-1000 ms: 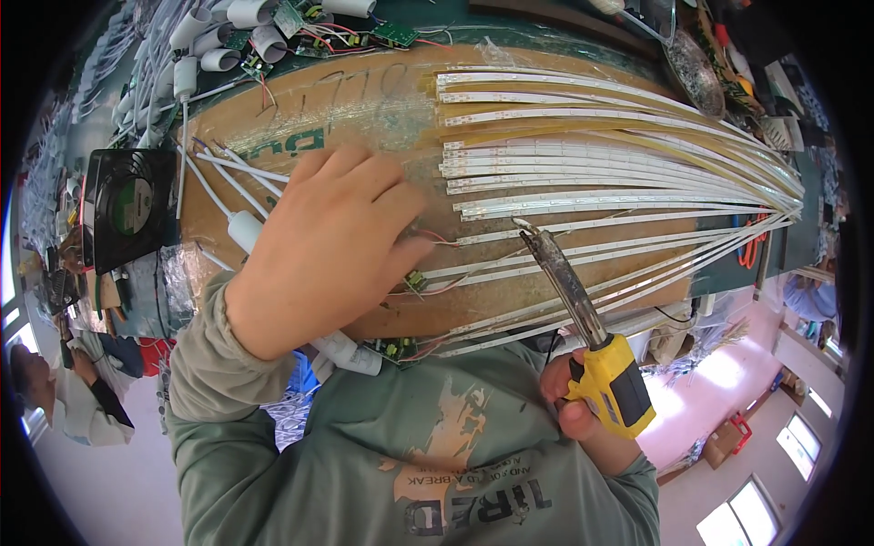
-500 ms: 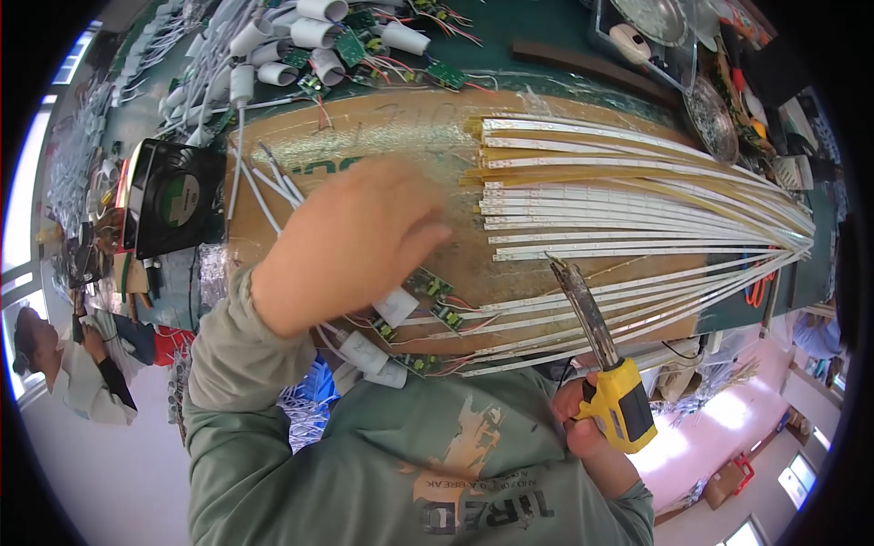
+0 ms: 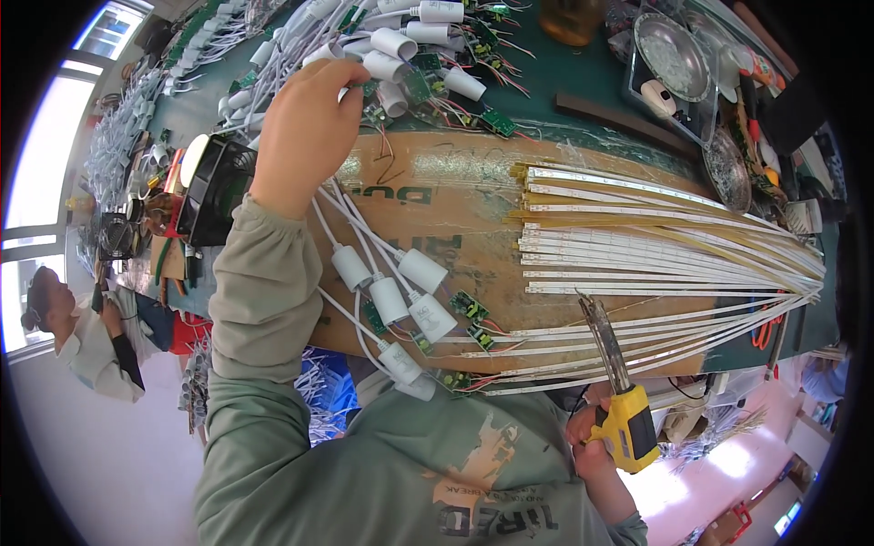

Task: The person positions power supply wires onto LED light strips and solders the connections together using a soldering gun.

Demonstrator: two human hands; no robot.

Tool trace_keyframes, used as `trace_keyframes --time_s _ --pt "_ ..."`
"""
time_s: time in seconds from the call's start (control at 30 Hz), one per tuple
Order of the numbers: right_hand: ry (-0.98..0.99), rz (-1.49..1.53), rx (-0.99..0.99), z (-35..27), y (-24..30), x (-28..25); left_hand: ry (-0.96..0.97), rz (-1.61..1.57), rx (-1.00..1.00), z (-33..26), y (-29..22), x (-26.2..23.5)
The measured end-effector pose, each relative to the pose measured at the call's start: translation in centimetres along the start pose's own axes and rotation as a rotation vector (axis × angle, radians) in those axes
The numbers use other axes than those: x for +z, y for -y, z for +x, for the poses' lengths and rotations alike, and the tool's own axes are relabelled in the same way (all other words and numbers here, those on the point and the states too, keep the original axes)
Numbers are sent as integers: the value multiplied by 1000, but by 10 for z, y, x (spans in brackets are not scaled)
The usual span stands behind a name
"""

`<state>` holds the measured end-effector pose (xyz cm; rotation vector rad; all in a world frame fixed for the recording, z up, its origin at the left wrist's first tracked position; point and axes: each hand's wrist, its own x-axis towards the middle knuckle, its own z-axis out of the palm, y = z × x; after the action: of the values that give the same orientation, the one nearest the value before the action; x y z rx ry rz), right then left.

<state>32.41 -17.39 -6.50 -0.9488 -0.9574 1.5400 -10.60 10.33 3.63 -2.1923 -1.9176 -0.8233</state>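
Note:
My left hand (image 3: 309, 127) reaches over the near side of a pile of white cylindrical housings (image 3: 393, 44) with cables, circuit boards and thin wires. Its fingers are curled down among them, and what they grip is hidden. Low on the right, my right hand (image 3: 592, 439) is wrapped round the yellow and black handle of a soldering gun (image 3: 628, 428). The gun's long dark metal barrel points up and away, its tip over the cardboard. Between my arms lie several white housings (image 3: 390, 300) on cables, beside small green circuit boards (image 3: 469, 307) wired to LED strips (image 3: 555, 335).
A bundle of white and yellowish LED strips (image 3: 637, 227) fans across the cardboard sheet (image 3: 437, 196). A black fan (image 3: 214, 191) stands left. At the back right are a dark bar (image 3: 624, 126) and a clear tray with a metal dish (image 3: 672, 56). Another person (image 3: 86, 337) is far left.
My left hand has moved up and away from the near housings to the pile at the back. My right hand still holds the soldering gun. The whole view has shifted slightly.

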Motion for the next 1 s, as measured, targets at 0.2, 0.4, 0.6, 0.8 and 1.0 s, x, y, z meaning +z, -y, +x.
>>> trace_keyframes --time_s 0.2,0.4,0.6,0.8,1.0 --pt "-6 -13 74 7 5 5 -177 -93 -71 20 23 9" --pt "46 -43 26 6 3 5 -165 -124 -219 75 47 28" --pt "56 -49 -27 3 1 2 26 -169 -304 67 32 20" --pt "37 -34 15 2 2 -2 28 -286 113 -4 -27 1" --pt "78 -29 23 17 12 11 413 -307 404 -67 -66 15"
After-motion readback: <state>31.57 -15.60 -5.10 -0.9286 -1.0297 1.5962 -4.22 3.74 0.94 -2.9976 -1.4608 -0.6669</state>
